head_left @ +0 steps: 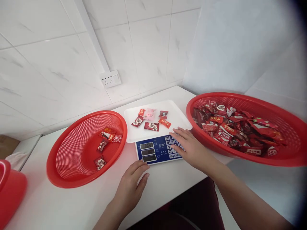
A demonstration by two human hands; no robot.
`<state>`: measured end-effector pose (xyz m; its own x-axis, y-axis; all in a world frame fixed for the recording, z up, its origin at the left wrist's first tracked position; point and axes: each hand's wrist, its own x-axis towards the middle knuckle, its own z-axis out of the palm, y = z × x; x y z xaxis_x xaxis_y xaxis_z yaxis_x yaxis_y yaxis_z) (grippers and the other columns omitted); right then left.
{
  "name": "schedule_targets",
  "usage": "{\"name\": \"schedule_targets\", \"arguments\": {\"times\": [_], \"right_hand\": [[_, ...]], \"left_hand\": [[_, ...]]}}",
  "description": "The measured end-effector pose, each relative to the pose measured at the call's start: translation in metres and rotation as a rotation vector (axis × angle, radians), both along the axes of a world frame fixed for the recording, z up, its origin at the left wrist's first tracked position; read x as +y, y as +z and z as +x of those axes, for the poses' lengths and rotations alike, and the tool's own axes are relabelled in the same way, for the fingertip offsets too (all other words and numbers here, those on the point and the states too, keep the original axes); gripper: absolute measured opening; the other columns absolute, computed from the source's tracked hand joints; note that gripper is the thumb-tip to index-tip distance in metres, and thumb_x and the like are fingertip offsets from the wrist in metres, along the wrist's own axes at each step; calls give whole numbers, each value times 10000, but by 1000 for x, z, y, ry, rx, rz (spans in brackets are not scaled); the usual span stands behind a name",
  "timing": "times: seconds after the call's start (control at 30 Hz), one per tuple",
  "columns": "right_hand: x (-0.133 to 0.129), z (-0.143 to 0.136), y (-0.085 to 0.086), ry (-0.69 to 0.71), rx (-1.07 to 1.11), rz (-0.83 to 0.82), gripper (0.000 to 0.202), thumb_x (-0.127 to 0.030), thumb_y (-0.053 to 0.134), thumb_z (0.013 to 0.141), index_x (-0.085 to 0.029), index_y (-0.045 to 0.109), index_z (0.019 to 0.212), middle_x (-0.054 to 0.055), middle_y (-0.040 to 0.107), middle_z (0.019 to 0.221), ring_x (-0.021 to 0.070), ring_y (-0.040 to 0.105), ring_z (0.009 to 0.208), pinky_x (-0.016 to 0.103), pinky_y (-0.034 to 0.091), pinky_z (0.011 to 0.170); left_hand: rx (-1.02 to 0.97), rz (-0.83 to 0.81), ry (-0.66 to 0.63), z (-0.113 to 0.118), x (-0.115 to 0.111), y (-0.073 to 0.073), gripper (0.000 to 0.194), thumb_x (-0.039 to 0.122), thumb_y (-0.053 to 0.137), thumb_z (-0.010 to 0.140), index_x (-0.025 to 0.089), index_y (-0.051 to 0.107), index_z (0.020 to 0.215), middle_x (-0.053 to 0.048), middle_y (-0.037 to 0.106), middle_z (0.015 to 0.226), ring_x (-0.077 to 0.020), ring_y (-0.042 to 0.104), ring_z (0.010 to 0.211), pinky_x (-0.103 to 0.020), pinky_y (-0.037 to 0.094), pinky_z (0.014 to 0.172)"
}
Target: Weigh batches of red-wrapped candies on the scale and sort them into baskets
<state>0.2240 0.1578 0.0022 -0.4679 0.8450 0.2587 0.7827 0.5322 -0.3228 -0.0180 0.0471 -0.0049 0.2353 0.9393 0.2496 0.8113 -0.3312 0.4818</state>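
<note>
A digital scale (pixel 158 150) with a blue keypad panel sits on the table, its small displays lit in grey. On its white weighing tray (pixel 130 132) lie several wrapped candies, among them a dark red candy (pixel 151 126), a pink candy (pixel 150 114) and an orange-red candy (pixel 164 123). My right hand (pixel 189 145) rests over the keypad's right side, fingers apart and holding nothing. Near the panel's lower left corner is my left hand (pixel 131 183), fingers loosely spread with nothing in them.
At the right stands a red basket (pixel 295 140) heaped with wrapped candies. Another red basket (pixel 72 153), left of the scale, holds several candies. Part of a red container (pixel 14 191) shows at the far left. A wall socket (pixel 110 79) is behind the white table (pixel 72 207).
</note>
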Motion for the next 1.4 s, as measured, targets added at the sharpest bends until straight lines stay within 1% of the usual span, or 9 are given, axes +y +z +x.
{"name": "schedule_targets", "arguments": {"times": [0.13,0.37,0.5,0.63,0.83,0.93,1.1,1.3,1.4], "right_hand": [[-4,-4,2,-1,-21,-15,438,-371,385,895,-162,496,1263,123,447,1362,275,327,1301,494,271,1070],[-1,-6,4,18,-22,2,430,-386,378,892,-204,496,1264,93,463,1351,275,334,1297,510,273,1064],[7,-8,8,2,-45,24,449,-397,374,892,-172,507,1257,114,465,1348,282,339,1294,494,272,1066],[19,-13,13,-1,-48,23,463,-413,362,894,-223,455,1305,84,468,1350,291,341,1291,510,284,1050],[39,-21,20,-54,-94,-47,500,-416,341,900,-183,419,1335,107,463,1351,292,350,1283,497,267,1055],[42,-24,20,-9,-84,-74,492,-412,337,903,-162,445,1314,107,476,1341,274,369,1270,487,244,1067],[46,-25,20,34,-18,-58,459,-432,330,901,-229,468,1289,66,497,1322,244,390,1255,489,265,1057],[81,-36,25,-66,-4,-53,491,-429,350,896,-156,464,1288,117,387,1397,266,304,1309,435,308,1043],[95,-40,22,-46,-55,-84,499,-410,377,891,-113,463,1283,144,390,1391,273,317,1300,416,290,1054]], "left_hand": [[-6,-40,-32,3,-2,-1,240,233,457,879,217,600,1072,-72,643,1109,-195,573,1082,-354,500,911],[-12,-43,-89,6,8,2,253,239,441,887,215,588,1091,-80,625,1137,-211,527,1143,-379,483,929],[62,15,-67,8,26,9,288,262,436,889,192,557,1141,-112,526,1281,-255,387,1274,-439,423,983],[145,54,-18,12,53,19,384,332,448,886,200,468,1246,-127,390,1402,-293,237,1346,-501,356,1010],[228,21,62,9,84,25,525,446,442,870,172,398,1315,-164,301,1449,-342,170,1353,-535,251,1046],[238,-2,91,5,87,24,546,482,427,865,177,393,1317,-168,305,1447,-343,178,1351,-534,263,1036],[240,-2,120,-2,88,24,559,510,390,869,173,393,1315,-173,313,1443,-325,189,1353,-515,282,1030],[201,1,129,-4,91,24,547,509,393,869,191,399,1314,-159,317,1444,-316,181,1357,-518,277,1032],[174,-14,137,-6,89,25,547,506,391,871,191,394,1317,-160,310,1447,-313,168,1360,-523,278,1030]]}}
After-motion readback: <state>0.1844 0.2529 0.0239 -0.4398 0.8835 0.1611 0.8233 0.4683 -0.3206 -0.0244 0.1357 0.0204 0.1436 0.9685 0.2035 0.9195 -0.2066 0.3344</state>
